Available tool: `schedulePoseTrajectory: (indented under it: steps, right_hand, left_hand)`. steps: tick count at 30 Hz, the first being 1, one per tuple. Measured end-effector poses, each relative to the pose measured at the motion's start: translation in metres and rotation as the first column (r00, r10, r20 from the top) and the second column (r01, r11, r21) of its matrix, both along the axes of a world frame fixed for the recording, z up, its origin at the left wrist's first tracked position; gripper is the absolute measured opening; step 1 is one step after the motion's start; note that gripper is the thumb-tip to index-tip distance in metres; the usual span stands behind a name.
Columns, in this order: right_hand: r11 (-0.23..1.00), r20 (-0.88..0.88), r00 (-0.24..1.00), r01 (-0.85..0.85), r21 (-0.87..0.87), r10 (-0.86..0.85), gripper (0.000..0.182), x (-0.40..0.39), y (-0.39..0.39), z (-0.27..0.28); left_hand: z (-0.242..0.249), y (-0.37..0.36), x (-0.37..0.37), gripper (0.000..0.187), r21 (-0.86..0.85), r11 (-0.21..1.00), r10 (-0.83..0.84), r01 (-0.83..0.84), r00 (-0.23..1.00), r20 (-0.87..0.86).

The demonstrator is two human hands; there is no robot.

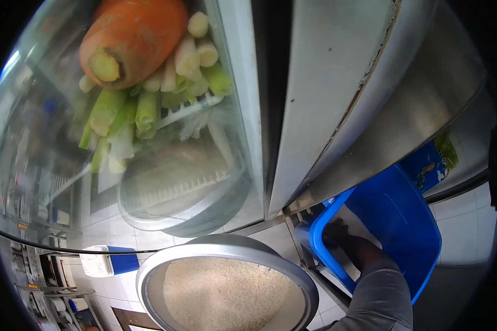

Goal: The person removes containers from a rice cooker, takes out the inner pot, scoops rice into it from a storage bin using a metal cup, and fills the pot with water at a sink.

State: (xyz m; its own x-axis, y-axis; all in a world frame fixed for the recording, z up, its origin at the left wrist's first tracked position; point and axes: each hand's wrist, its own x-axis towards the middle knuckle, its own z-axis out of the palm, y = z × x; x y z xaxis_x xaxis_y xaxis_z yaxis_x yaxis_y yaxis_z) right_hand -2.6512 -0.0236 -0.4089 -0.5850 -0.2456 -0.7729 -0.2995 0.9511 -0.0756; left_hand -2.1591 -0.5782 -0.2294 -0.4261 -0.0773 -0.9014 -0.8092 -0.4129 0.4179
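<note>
My right hand (339,231) reaches down into a deep blue plastic bin (406,220), the grey-sleeved forearm crossing over its near rim. Its fingers are in shadow beside a pale white patch (359,220) inside the bin, so I cannot tell whether they are closed on anything. Left of that arm is a wide metal bowl (190,251) filled with pale grain (226,289) that looks like rice. My left hand does not show.
A glass display case rises close in front, with a large carrot (135,44) and cut leek stalks (146,113) behind its pane. Beside it runs a metal panel (326,94). A white-and-blue box (107,262) sits on the tiled floor, near shelving at left.
</note>
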Motion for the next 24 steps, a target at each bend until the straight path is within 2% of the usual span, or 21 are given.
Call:
schedulePoseTrajectory:
  steps: [1,2,4,5,7,8,9,10,12,14,16,18,19,20,21,22,24]
  right_hand:
    - [1.000,-0.002,1.000,-0.005,0.002,0.005,0.054,0.003,0.003,-0.010]
    - [0.994,-0.099,0.989,0.104,-0.043,-0.108,0.051,0.004,0.008,-0.027]
    - [0.974,-0.188,0.958,0.203,-0.097,-0.218,0.048,0.006,0.022,-0.066]
    - [0.906,-0.135,0.919,0.326,-0.269,-0.371,0.042,0.004,0.034,-0.091]
    - [0.795,-0.049,0.862,0.442,-0.415,-0.505,0.037,0.007,0.040,-0.093]
    - [0.544,0.152,0.679,0.684,-0.486,-0.719,0.036,0.004,0.032,-0.079]
    - [0.225,0.362,0.426,0.847,-0.482,-0.829,0.037,-0.002,0.024,-0.059]
    - [0.223,0.364,0.426,0.846,-0.484,-0.828,0.037,-0.009,0.030,-0.051]
    - [0.240,0.673,0.445,0.893,-0.380,-0.591,0.029,-0.020,0.050,-0.034]
    - [0.089,0.601,0.395,0.877,-0.472,-0.695,0.025,-0.016,0.030,0.030]
    - [0.229,0.538,0.429,0.888,-0.399,-0.726,0.035,-0.042,0.064,0.030]
    - [0.340,0.411,0.446,0.889,-0.307,-0.795,0.041,-0.062,0.076,0.047]
    - [0.333,0.411,0.438,0.893,-0.303,-0.800,0.041,-0.068,0.081,0.056]
    - [0.172,0.513,0.286,0.951,-0.258,-0.809,0.044,-0.070,0.082,0.062]
    - [0.016,0.601,0.136,0.980,-0.200,-0.788,0.047,-0.075,0.083,0.068]
    - [0.014,0.601,0.133,0.980,-0.197,-0.788,0.047,-0.077,0.086,0.075]
    - [-0.074,0.746,0.037,0.991,-0.115,-0.665,0.050,-0.078,0.089,0.097]
  left_hand:
    - [-0.003,-0.009,0.009,0.041,0.053,0.998,0.016,-0.019,0.998,0.066]
    - [-0.005,-0.004,0.008,0.041,0.054,0.998,0.024,-0.027,0.998,0.058]
    - [0.001,0.007,0.000,0.045,0.000,0.987,0.158,-0.158,0.987,0.042]
    - [-0.002,0.008,-0.002,0.045,0.006,0.987,0.161,-0.161,0.986,0.039]
    - [-0.007,0.004,0.000,0.050,0.005,0.998,0.068,-0.068,0.998,0.002]
    - [-0.011,0.001,0.004,0.050,0.006,0.998,0.070,-0.070,0.998,0.004]
    - [-0.016,-0.002,0.010,0.053,0.012,0.998,0.062,-0.063,0.997,0.037]
    - [-0.019,-0.004,0.014,0.056,0.018,0.998,0.053,-0.054,0.996,0.071]
    - [-0.022,-0.005,0.017,0.056,0.028,0.998,0.064,-0.064,0.998,0.022]
    - [-0.025,-0.005,0.023,0.056,0.041,0.997,0.069,-0.068,0.997,-0.019]
    - [-0.031,-0.008,0.030,0.056,0.058,0.994,0.096,-0.091,0.992,-0.084]
    - [-0.029,-0.002,0.024,0.051,0.008,0.993,0.114,-0.114,0.991,-0.064]
    - [-0.037,-0.006,0.025,0.047,-0.012,0.998,0.053,-0.054,0.998,-0.024]
    - [-0.038,-0.010,0.030,0.043,-0.033,0.999,-0.005,0.005,1.000,0.023]
    - [-0.034,0.000,0.027,0.036,-0.097,0.993,0.061,-0.063,0.998,-0.026]
    - [-0.029,0.006,0.022,0.036,-0.097,0.993,0.059,-0.061,0.998,-0.024]
    - [-0.017,0.016,0.003,0.029,-0.034,0.977,0.211,-0.211,0.977,-0.014]
